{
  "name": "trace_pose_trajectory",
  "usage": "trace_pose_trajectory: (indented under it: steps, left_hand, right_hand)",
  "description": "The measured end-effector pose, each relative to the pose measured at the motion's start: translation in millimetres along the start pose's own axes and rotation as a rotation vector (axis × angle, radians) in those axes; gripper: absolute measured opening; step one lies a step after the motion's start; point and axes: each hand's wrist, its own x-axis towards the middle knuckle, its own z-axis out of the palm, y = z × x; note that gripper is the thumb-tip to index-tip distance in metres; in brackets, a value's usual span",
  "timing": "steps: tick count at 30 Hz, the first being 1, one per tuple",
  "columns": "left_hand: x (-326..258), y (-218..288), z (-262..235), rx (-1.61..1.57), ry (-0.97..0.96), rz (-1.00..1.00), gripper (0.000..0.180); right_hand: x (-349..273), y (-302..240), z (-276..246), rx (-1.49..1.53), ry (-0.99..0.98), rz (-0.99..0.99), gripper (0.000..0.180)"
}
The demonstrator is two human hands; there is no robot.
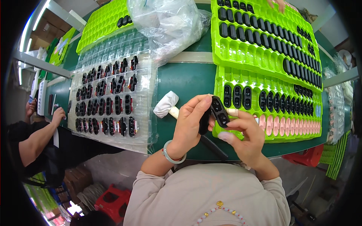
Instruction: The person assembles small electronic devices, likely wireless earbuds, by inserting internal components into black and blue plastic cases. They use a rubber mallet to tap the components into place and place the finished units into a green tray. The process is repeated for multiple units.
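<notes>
In front of my chest, both hands grip a black oblong casing point(218, 111) with round recesses, tilted upright between them. My left hand point(191, 122) is closed round its left side, and a second dark piece point(204, 123) shows below those fingers. From the right, the fingers and thumb of my right hand point(245, 133) pinch the casing's lower end. Just beyond my hands lies a bright green tray point(241, 77) with rows of similar black casings point(247, 98) and pink oblong pieces point(282, 126). A mallet point(166, 104) with a cloth-wrapped white head rests left of my left hand.
On the left, a clear plastic tray point(145, 141) holds rows of black and red assemblies. Another green tray point(233, 54) with black shells overlaps the near one. A clear bag point(169, 26) lies at the back. A co-worker's hand point(58, 116) is at far left, another person's fingers point(278, 4) at top right.
</notes>
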Motion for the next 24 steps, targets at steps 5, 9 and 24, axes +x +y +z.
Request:
trace_pose_trajectory:
  steps: [5, 9, 24]
  left_hand:
    - [-1, -10, -3, 0.093, 0.032, 0.053, 0.019]
    - [-3, -13, -3, 0.325, 0.056, 0.208, 0.015]
    - [3, -16, -7, 0.55, 0.08, 0.521, 0.02]
  right_hand:
    - [29, -8, -12, 0.868, -0.278, 0.783, 0.034]
    - [37, 2, -16, 0.932, -0.41, 0.893, 0.047]
    - [35, 10, 0, 1.138, -0.361, 0.95, 0.036]
